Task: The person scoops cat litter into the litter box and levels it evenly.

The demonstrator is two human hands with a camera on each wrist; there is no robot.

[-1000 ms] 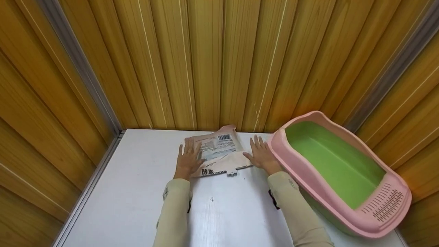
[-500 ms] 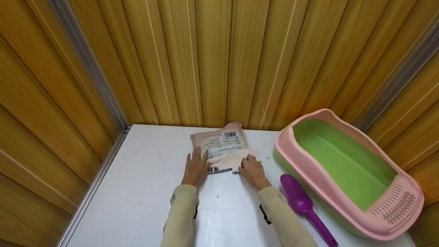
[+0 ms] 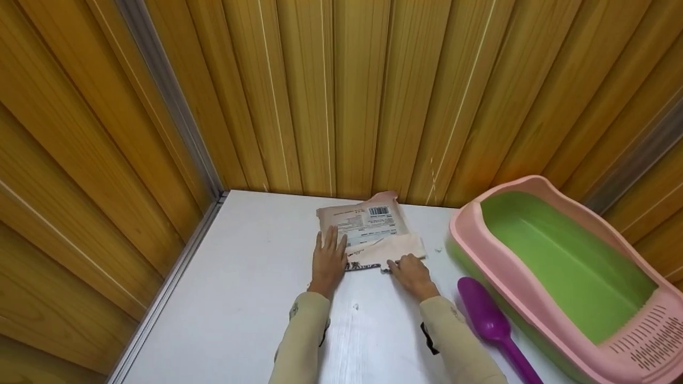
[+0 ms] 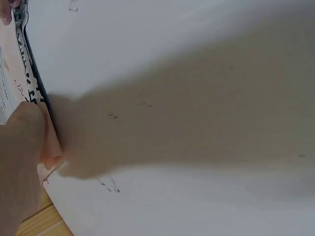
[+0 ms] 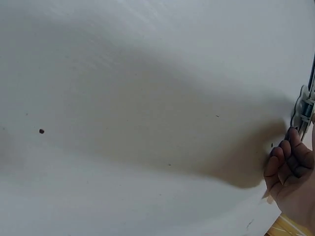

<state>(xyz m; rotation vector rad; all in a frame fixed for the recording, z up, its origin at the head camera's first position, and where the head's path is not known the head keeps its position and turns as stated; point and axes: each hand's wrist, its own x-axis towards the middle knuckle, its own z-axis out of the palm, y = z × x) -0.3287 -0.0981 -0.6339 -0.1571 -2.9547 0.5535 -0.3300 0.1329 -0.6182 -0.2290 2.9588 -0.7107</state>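
Observation:
A pale pink printed bag (image 3: 376, 221) lies on the white table by the back wall, its near end folded over in a flap. My left hand (image 3: 328, 266) rests on the bag's left side, fingers straight, thumb by the folded edge. Along that edge sits a metal-looking clip (image 5: 306, 108) with a spring, mostly outside the right wrist view. My right hand (image 3: 412, 276) has curled fingers and pinches at the clip and folded edge, hiding part of both. In the left wrist view, dark lettering runs along the fold (image 4: 29, 83).
A pink-rimmed green litter tray (image 3: 512, 266) stands at the right. Beside it lies a purple scoop (image 3: 491, 325), partly under the right sleeve's side. Small bits (image 3: 356, 306) dot the table. Wood-look walls enclose the back and left.
The right hand has gone from spread fingers at the bag's right side to a pinch at the clip. The left hand has slid nearer the fold. The view has shifted, showing the scoop.

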